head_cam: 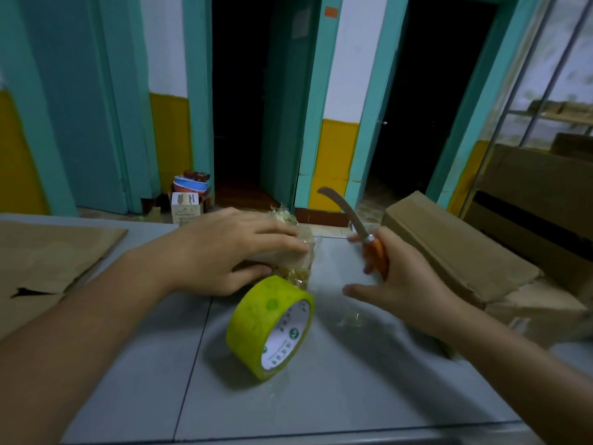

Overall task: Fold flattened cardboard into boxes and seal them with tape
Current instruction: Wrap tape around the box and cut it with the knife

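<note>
A small folded cardboard box (296,259) sits on the grey table (337,387), and my left hand (224,252) lies over its top with the thumb against its near side. My right hand (404,284) grips the orange handle of a small knife (359,231), whose curved blade points up and to the left beside the box. A roll of yellow-green tape (268,326) stands on its edge just in front of the box, between my two hands.
Flattened cardboard sheets (48,258) lie at the table's left. A stack of brown cardboard (455,252) lies at the right, with bigger boxes (539,191) behind it. Tape scraps (282,215) sit behind the small box. Two dark doorways stand beyond the table.
</note>
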`<move>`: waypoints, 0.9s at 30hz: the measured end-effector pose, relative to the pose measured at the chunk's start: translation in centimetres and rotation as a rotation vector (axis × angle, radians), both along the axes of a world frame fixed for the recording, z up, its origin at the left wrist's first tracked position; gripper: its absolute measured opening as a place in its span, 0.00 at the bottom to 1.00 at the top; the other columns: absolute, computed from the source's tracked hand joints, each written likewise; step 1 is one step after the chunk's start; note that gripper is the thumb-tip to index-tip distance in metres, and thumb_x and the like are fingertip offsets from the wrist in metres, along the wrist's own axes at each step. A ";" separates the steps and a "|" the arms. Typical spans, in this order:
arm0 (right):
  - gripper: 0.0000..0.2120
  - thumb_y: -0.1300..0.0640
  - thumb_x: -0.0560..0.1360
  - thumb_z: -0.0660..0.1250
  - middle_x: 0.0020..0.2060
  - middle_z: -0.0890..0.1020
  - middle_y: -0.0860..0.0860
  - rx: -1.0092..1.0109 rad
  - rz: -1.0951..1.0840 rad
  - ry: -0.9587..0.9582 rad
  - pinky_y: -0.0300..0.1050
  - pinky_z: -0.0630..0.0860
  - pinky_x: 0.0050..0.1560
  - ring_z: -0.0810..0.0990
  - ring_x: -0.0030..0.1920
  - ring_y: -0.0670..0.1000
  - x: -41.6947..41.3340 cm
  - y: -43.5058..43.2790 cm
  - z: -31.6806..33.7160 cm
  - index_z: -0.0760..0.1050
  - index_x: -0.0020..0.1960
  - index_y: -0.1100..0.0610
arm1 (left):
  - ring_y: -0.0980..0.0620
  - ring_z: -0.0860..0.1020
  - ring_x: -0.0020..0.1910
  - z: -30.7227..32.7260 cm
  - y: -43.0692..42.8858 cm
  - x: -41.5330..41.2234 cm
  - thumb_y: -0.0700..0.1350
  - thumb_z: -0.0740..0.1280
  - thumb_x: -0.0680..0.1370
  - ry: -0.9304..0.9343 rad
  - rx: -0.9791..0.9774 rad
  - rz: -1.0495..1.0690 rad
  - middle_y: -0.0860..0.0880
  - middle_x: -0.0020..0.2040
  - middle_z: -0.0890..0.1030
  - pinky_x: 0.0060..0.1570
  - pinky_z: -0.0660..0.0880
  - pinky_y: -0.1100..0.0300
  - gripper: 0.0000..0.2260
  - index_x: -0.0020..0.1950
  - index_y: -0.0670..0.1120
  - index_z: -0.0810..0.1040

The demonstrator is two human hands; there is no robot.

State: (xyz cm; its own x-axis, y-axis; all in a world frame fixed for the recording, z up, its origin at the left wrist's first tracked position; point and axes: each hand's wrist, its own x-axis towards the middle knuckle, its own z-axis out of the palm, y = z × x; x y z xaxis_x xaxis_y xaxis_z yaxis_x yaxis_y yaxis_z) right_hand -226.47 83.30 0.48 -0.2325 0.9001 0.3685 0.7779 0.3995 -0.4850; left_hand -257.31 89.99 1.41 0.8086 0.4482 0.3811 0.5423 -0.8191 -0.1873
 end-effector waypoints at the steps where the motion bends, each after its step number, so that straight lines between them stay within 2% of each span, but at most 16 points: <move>1: 0.34 0.51 0.67 0.83 0.54 0.73 0.35 0.013 0.045 -0.039 0.28 0.75 0.50 0.76 0.53 0.36 -0.8 0.6 0.3 0.67 0.65 0.41 | 0.59 0.68 0.74 -0.1 0.1 0.0 0.59 0.66 0.82 -0.001 0.008 -0.003 0.63 0.79 0.66 0.66 0.73 0.49 0.27 0.80 0.67 0.62; 4: 0.49 0.50 0.64 0.85 0.61 0.71 0.36 -0.052 0.150 -0.075 0.29 0.75 0.50 0.75 0.55 0.36 -2.7 2.9 0.2 0.61 0.77 0.43 | 0.56 0.68 0.75 -0.1 0.1 0.1 0.59 0.65 0.82 0.008 0.017 -0.011 0.62 0.79 0.66 0.66 0.72 0.47 0.27 0.80 0.67 0.61; 5: 0.48 0.51 0.64 0.85 0.62 0.73 0.38 -0.069 0.164 -0.068 0.30 0.75 0.48 0.76 0.55 0.38 -3.2 3.6 0.0 0.62 0.76 0.44 | 0.55 0.68 0.75 -0.2 0.2 0.1 0.59 0.65 0.83 0.020 0.032 -0.009 0.61 0.79 0.66 0.66 0.72 0.46 0.27 0.81 0.67 0.60; 7: 0.37 0.52 0.65 0.85 0.58 0.76 0.42 -0.058 0.150 -0.062 0.32 0.72 0.44 0.76 0.53 0.41 -3.8 4.6 -0.4 0.67 0.66 0.47 | 0.53 0.69 0.75 -0.3 0.4 0.2 0.58 0.65 0.83 0.041 0.084 -0.002 0.59 0.78 0.68 0.67 0.70 0.45 0.28 0.81 0.66 0.60; 9: 0.31 0.50 0.66 0.84 0.52 0.76 0.41 -0.039 0.129 -0.063 0.33 0.69 0.43 0.75 0.51 0.39 -3.8 5.0 -0.7 0.66 0.58 0.46 | 0.52 0.68 0.74 -0.4 0.6 0.0 0.57 0.65 0.83 0.049 0.108 0.005 0.58 0.77 0.69 0.69 0.68 0.45 0.28 0.82 0.66 0.59; 12: 0.32 0.47 0.64 0.84 0.50 0.73 0.34 -0.006 0.122 -0.023 0.33 0.69 0.45 0.73 0.50 0.34 -3.6 5.4 -1.1 0.67 0.58 0.47 | 0.53 0.67 0.76 -0.5 0.7 0.0 0.60 0.65 0.82 0.037 0.088 -0.002 0.58 0.78 0.68 0.71 0.66 0.46 0.30 0.82 0.66 0.57; 15: 0.34 0.44 0.62 0.84 0.52 0.77 0.37 0.040 0.121 0.027 0.42 0.75 0.50 0.76 0.53 0.39 -3.4 5.9 -1.4 0.70 0.60 0.50 | 0.51 0.65 0.77 -0.9 0.9 0.0 0.68 0.67 0.78 0.054 0.092 0.034 0.56 0.80 0.65 0.74 0.64 0.46 0.37 0.84 0.64 0.54; 16: 0.35 0.44 0.62 0.83 0.53 0.79 0.39 0.056 0.134 0.052 0.43 0.77 0.52 0.78 0.54 0.40 -3.3 6.1 -1.6 0.71 0.61 0.51 | 0.50 0.66 0.77 -1.0 1.1 0.1 0.66 0.69 0.77 0.065 0.130 0.054 0.56 0.81 0.64 0.74 0.64 0.44 0.40 0.84 0.63 0.53; 18: 0.36 0.44 0.61 0.84 0.54 0.81 0.43 0.072 0.162 0.099 0.42 0.79 0.55 0.80 0.55 0.42 -3.1 6.3 -1.7 0.72 0.62 0.52 | 0.47 0.68 0.76 -1.2 1.6 0.2 0.56 0.76 0.74 0.060 0.187 0.086 0.54 0.83 0.63 0.69 0.69 0.42 0.45 0.85 0.60 0.55; 20: 0.34 0.47 0.63 0.84 0.54 0.82 0.45 0.046 0.184 0.136 0.38 0.79 0.49 0.81 0.52 0.40 -3.0 6.1 -1.2 0.72 0.63 0.51 | 0.44 0.70 0.74 -1.2 1.6 0.3 0.48 0.77 0.70 0.035 0.227 0.087 0.52 0.83 0.62 0.63 0.71 0.42 0.47 0.85 0.58 0.57; 22: 0.29 0.47 0.65 0.81 0.51 0.81 0.47 0.055 0.166 0.177 0.36 0.77 0.42 0.80 0.46 0.40 -2.6 5.1 -0.4 0.72 0.60 0.50 | 0.43 0.70 0.74 -1.2 1.4 0.4 0.46 0.76 0.70 0.009 0.255 0.063 0.52 0.84 0.60 0.63 0.71 0.43 0.46 0.85 0.56 0.58; 24: 0.22 0.44 0.69 0.76 0.46 0.81 0.47 0.114 0.100 0.243 0.37 0.78 0.40 0.81 0.42 0.44 -2.0 3.5 0.6 0.73 0.56 0.52 | 0.42 0.69 0.74 -1.1 1.0 0.4 0.45 0.75 0.71 -0.033 0.263 0.041 0.49 0.83 0.60 0.64 0.70 0.43 0.43 0.84 0.55 0.61; 27: 0.24 0.38 0.68 0.74 0.39 0.81 0.52 0.049 0.097 0.373 0.42 0.80 0.36 0.82 0.38 0.52 -2.4 -0.1 1.3 0.74 0.50 0.56 | 0.41 0.69 0.74 -0.9 0.8 0.5 0.44 0.74 0.71 -0.067 0.276 0.054 0.45 0.81 0.62 0.63 0.70 0.42 0.42 0.84 0.54 0.62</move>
State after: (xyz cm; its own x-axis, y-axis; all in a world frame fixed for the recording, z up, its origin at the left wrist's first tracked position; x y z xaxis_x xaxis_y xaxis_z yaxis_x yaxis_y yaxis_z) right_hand -228.84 83.23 1.75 -0.1581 0.8599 0.4854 0.5093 0.4922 -0.7060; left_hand -256.83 90.80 0.47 0.7554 0.3623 0.5461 0.6025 -0.7117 -0.3612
